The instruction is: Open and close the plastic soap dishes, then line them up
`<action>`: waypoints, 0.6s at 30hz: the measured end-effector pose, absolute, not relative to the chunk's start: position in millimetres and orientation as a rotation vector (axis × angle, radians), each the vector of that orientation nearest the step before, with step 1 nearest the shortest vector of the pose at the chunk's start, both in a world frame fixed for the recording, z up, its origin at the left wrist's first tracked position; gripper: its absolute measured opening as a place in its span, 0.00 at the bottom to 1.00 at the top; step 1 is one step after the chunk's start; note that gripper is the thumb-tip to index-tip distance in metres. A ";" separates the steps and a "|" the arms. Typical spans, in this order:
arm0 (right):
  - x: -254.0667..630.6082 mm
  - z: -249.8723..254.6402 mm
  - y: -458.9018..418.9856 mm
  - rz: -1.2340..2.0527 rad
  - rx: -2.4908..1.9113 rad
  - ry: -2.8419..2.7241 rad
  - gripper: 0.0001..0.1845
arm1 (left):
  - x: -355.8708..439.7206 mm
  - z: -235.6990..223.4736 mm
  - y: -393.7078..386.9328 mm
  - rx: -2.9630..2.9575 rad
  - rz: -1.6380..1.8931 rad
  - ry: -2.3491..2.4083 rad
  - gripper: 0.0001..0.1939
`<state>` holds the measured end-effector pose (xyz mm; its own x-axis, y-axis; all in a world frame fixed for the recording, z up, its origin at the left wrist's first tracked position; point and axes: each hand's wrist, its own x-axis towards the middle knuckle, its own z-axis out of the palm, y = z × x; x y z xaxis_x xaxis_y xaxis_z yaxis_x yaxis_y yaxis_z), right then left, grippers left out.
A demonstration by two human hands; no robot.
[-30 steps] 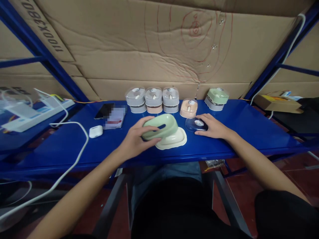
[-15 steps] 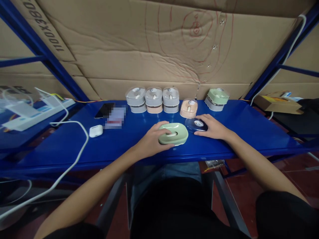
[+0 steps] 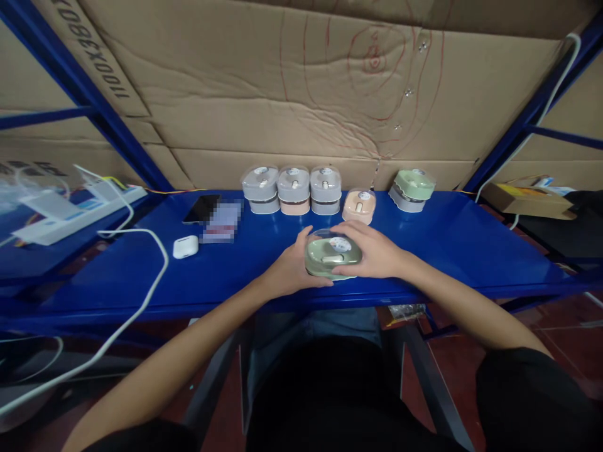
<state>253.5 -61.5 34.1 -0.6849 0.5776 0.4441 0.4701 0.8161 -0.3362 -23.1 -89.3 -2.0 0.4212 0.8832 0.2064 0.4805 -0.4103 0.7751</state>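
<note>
Near the table's front edge rests a green oval soap box (image 3: 323, 269). Around its left side curls my left hand (image 3: 288, 271), the thumb along the near edge. My right hand (image 3: 380, 252) grips a clear lid (image 3: 340, 243) with a white round sticker, and the lid is over the green box. Whether the lid is fully seated, I cannot tell. Just behind stands a peach soap box (image 3: 358, 207) with a clear lid. Farther back is a row of stacked grey soap boxes (image 3: 262, 191), one with a peach lower part (image 3: 294, 207).
At the back right, a green box (image 3: 415, 182) sits on a grey one. To the left lie a white earphone case (image 3: 185, 247), a dark phone (image 3: 201, 208) and a power strip (image 3: 80, 216) with a white cable. Cardboard (image 3: 259, 94) walls the blue table's (image 3: 452, 251) back.
My right hand has carried the clear lid left from the table onto the green soap box. My left hand stays at the box, its fingers now off the dish's middle.
</note>
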 end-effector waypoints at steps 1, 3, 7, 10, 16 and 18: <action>246.8 31.9 -62.2 0.276 -0.767 -2.472 0.50 | -23.9 -3.4 -88.9 2.048 0.836 1.167 0.76; 238.6 29.4 -61.6 0.306 -0.741 -2.512 0.49 | -26.9 -6.3 -87.7 2.045 0.857 1.202 0.77; 236.6 29.9 -57.4 0.386 -0.713 -2.585 0.49 | -33.3 -10.5 -84.9 2.045 0.850 1.216 0.78; 241.3 27.3 -56.3 0.385 -0.751 -2.611 0.52 | -35.0 -10.5 -84.9 2.073 0.825 1.215 0.75; 277.4 19.4 -68.1 0.369 -0.795 -2.595 0.57 | -33.7 -5.8 -91.4 2.166 0.770 1.245 0.68; 303.8 20.2 -77.0 0.346 -0.901 -2.546 0.56 | -33.7 -4.6 -93.8 2.191 0.746 1.253 0.64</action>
<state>303.8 -77.0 20.2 -0.7042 0.6437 0.2998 0.5404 0.7597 -0.3619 -33.7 -93.8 -4.6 0.4249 0.8806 0.2097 0.6041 -0.4484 0.6589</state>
